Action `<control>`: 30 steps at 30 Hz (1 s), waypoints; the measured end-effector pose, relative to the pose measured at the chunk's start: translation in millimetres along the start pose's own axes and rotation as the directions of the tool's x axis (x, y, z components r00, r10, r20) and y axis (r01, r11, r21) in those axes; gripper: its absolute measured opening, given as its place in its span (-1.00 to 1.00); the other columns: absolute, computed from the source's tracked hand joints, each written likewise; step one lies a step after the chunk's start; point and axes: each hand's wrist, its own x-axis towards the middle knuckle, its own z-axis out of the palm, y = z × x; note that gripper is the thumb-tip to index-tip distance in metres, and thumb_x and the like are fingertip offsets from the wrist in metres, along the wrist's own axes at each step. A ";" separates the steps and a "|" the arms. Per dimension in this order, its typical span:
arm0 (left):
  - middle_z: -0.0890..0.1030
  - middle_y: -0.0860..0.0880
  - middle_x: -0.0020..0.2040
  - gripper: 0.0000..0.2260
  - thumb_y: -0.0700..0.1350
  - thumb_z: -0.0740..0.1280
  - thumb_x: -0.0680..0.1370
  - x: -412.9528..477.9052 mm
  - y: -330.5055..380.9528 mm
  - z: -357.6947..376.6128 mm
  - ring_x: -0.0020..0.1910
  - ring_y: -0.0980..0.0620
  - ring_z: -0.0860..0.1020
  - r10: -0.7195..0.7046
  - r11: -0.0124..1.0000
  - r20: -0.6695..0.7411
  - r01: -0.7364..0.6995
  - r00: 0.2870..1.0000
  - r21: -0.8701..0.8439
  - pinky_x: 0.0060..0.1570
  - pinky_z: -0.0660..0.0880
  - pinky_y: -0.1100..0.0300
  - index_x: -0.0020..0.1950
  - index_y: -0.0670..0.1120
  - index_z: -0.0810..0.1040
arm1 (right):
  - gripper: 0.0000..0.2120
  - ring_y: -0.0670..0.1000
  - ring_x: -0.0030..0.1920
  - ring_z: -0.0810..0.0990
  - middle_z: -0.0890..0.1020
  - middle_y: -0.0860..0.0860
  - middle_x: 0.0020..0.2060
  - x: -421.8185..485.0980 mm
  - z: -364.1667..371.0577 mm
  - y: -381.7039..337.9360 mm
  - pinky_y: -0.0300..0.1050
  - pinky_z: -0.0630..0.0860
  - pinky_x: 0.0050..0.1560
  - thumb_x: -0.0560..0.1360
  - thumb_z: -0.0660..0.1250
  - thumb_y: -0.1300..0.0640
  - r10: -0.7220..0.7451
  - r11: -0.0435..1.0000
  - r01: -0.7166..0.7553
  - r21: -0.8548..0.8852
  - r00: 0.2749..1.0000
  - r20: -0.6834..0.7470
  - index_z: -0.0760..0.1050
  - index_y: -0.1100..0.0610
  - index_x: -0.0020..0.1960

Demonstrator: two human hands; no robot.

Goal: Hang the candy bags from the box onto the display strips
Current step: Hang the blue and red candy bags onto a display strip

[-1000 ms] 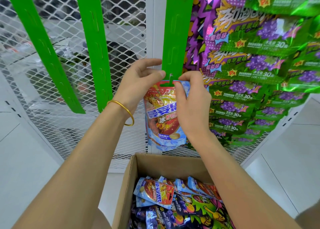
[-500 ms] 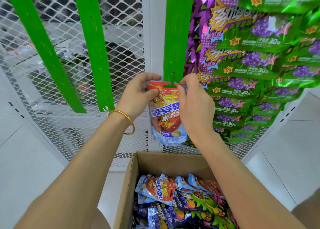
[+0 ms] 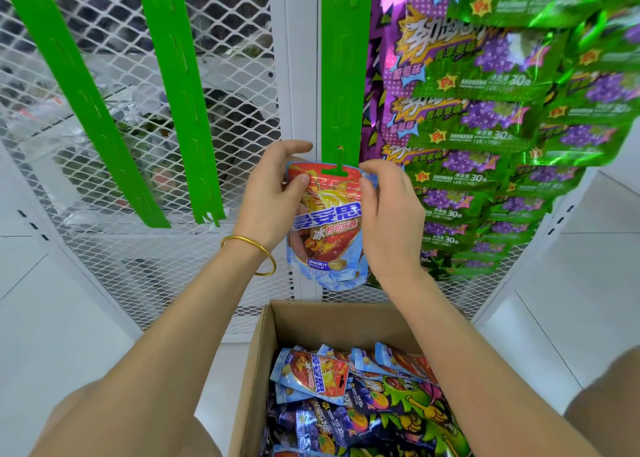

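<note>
Both hands, left hand [image 3: 268, 197] and right hand [image 3: 389, 210], have fingers pinched shut on a candy bag [image 3: 327, 228] reading "冰柠可乐味", hooked on the green display strip [image 3: 341, 68]; right-side bags [image 3: 485, 124] read "30克".

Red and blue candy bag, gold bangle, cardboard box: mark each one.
Red and blue candy bag [image 3: 325, 228]: head view, front label.
Gold bangle [image 3: 261, 248]: head view, band on left wrist.
Cardboard box [image 3: 332, 321]: head view, inner back wall.

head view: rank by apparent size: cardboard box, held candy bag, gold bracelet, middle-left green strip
1. cardboard box, cut off by the frame's bottom edge
2. middle-left green strip, long but narrow; top out of frame
3. held candy bag, partly covered by both hands
4. gold bracelet

Box is nearest the camera, so its lead is partly perspective.
</note>
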 end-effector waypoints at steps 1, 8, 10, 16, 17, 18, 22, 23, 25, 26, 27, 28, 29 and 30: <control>0.53 -0.07 0.10 -0.65 -0.37 0.20 0.52 -0.4 -1.0 0.7 -0.03 0.01 0.55 0.000 1.000 0.002 -0.001 1.000 0.010 -0.16 0.57 0.16 0.14 0.06 0.39 | -0.82 0.11 -0.19 0.60 0.62 0.11 -0.05 0.5 0.2 1.0 -0.09 0.48 -0.28 0.53 0.22 0.23 0.008 1.000 -0.008 0.008 1.000 0.004 0.51 0.23 0.09; 0.55 -0.05 0.12 -0.64 -0.34 0.21 0.50 0.3 -3.9 5.3 0.05 -0.03 0.54 0.038 0.997 0.008 -0.038 0.999 0.064 -0.02 0.52 0.02 0.14 0.08 0.42 | -0.88 -0.21 -0.31 0.36 0.51 -0.07 -0.20 0.2 -1.0 8.7 -0.35 0.24 -0.26 0.55 0.21 0.24 0.165 0.945 -0.182 0.272 0.983 0.084 0.48 0.17 0.05; 0.55 -0.04 0.11 -0.64 -0.35 0.20 0.50 -0.4 -2.9 7.0 0.04 -0.02 0.53 0.043 0.997 0.004 -0.043 0.999 0.058 -0.01 0.52 0.01 0.14 0.07 0.42 | -0.91 -0.24 -0.37 0.36 0.46 -0.10 -0.30 -1.3 -2.4 6.7 -0.37 0.24 -0.32 0.55 0.22 0.23 0.208 0.916 -0.230 0.329 0.973 0.099 0.47 0.10 0.01; 0.52 0.06 0.07 -0.64 -0.35 0.20 0.51 -3.0 -3.5 11.3 0.02 0.02 0.53 0.063 0.995 -0.006 -0.063 0.998 0.072 -0.01 0.54 -0.03 0.13 0.09 0.41 | -0.77 -0.14 -0.21 0.59 0.58 -0.13 -0.25 5.2 -8.9 -3.2 -0.02 0.58 -0.09 0.50 0.33 0.24 0.329 0.808 -0.348 0.475 0.936 0.126 0.41 -0.08 -0.16; 0.51 0.09 0.06 -0.64 -0.35 0.20 0.51 -3.8 -3.6 11.8 0.03 0.02 0.53 0.069 0.994 -0.011 -0.068 0.998 0.080 0.00 0.54 -0.04 0.13 0.09 0.40 | -0.76 -0.11 -0.19 0.61 0.60 -0.08 -0.25 5.9 -9.8 -3.2 0.00 0.58 -0.09 0.50 0.33 0.23 0.331 0.804 -0.354 0.477 0.934 0.135 0.41 -0.10 -0.16; 0.50 0.10 0.06 -0.64 -0.34 0.20 0.51 -4.5 -3.8 12.3 0.04 0.02 0.52 0.077 0.993 -0.017 -0.075 0.997 0.087 0.01 0.54 -0.05 0.14 0.09 0.40 | -0.76 -0.06 -0.19 0.62 0.61 -0.05 -0.24 6.3 -10.1 -2.3 0.04 0.58 -0.10 0.50 0.33 0.23 0.330 0.803 -0.357 0.476 0.933 0.143 0.41 -0.11 -0.17; 0.50 0.08 0.07 -0.65 -0.34 0.21 0.51 -5.6 -3.8 13.1 0.04 0.02 0.52 0.093 0.991 -0.034 -0.089 0.995 0.100 0.01 0.53 -0.07 0.14 0.09 0.39 | -0.77 -0.02 -0.27 0.60 0.61 0.01 -0.29 7.7 -12.1 -1.0 -0.06 0.53 -0.23 0.51 0.31 0.22 0.318 0.811 -0.368 0.455 0.930 0.186 0.39 -0.09 -0.17; 0.50 0.11 0.06 -0.65 -0.34 0.21 0.51 -5.8 -3.4 13.0 0.03 0.03 0.52 0.095 0.991 -0.038 -0.091 0.995 0.102 0.01 0.54 -0.06 0.14 0.08 0.39 | -0.78 -0.03 -0.31 0.57 0.60 0.01 -0.32 8.4 -13.0 -1.5 -0.10 0.48 -0.27 0.51 0.31 0.23 0.305 0.818 -0.360 0.449 0.933 0.192 0.39 -0.07 -0.17; 0.48 0.17 0.04 -0.66 -0.34 0.22 0.51 -5.8 -4.1 12.7 0.01 0.04 0.52 0.091 0.991 -0.046 -0.086 0.995 0.105 -0.01 0.54 -0.03 0.14 0.07 0.39 | -0.78 0.01 -0.34 0.53 0.57 0.02 -0.34 9.0 -12.9 -1.9 -0.09 0.43 -0.32 0.52 0.29 0.22 0.279 0.834 -0.339 0.436 0.940 0.197 0.38 -0.07 -0.17; 0.48 0.17 0.04 -0.67 -0.34 0.22 0.51 -6.0 -4.8 12.6 0.02 0.03 0.53 0.090 0.991 -0.047 -0.085 0.995 0.106 0.00 0.54 -0.03 0.14 0.06 0.40 | -0.78 0.08 -0.32 0.55 0.58 0.06 -0.32 8.5 -12.3 -2.0 -0.04 0.46 -0.31 0.52 0.29 0.22 0.275 0.835 -0.335 0.437 0.941 0.197 0.38 -0.08 -0.15; 0.48 0.16 0.04 -0.67 -0.34 0.22 0.51 -6.6 -5.0 12.5 0.04 0.03 0.53 0.092 0.991 -0.048 -0.086 0.995 0.104 0.01 0.54 -0.02 0.14 0.05 0.40 | -0.78 0.15 -0.27 0.56 0.59 0.10 -0.29 7.3 -11.8 -1.8 0.05 0.51 -0.29 0.53 0.28 0.21 0.272 0.834 -0.333 0.440 0.942 0.198 0.38 -0.11 -0.14; 0.49 0.13 0.05 -0.68 -0.34 0.22 0.51 -6.9 -5.8 12.3 0.05 0.03 0.53 0.098 0.991 -0.051 -0.092 0.994 0.101 0.04 0.53 -0.02 0.14 0.03 0.41 | -0.78 0.20 -0.24 0.57 0.60 0.12 -0.26 5.4 -11.0 -1.3 0.14 0.52 -0.26 0.53 0.27 0.20 0.266 0.832 -0.329 0.446 0.943 0.200 0.38 -0.13 -0.11; 0.50 0.10 0.07 -0.69 -0.34 0.22 0.51 -7.4 -6.2 12.0 0.06 0.03 0.53 0.101 0.991 -0.057 -0.095 0.993 0.096 0.06 0.53 0.00 0.14 0.02 0.41 | -0.79 0.20 -0.21 0.58 0.60 0.09 -0.24 2.6 -10.9 -0.8 0.18 0.53 -0.24 0.54 0.26 0.19 0.260 0.831 -0.328 0.449 0.943 0.207 0.40 -0.13 -0.06; 0.50 0.07 0.08 -0.69 -0.34 0.22 0.51 -7.6 -7.0 11.4 0.07 0.05 0.53 0.097 0.992 -0.067 -0.091 0.993 0.092 0.07 0.52 0.05 0.14 0.01 0.41 | -0.80 0.14 -0.19 0.60 0.61 0.04 -0.21 -1.1 -11.5 0.0 0.16 0.55 -0.19 0.54 0.26 0.20 0.256 0.829 -0.329 0.453 0.942 0.215 0.42 -0.11 0.00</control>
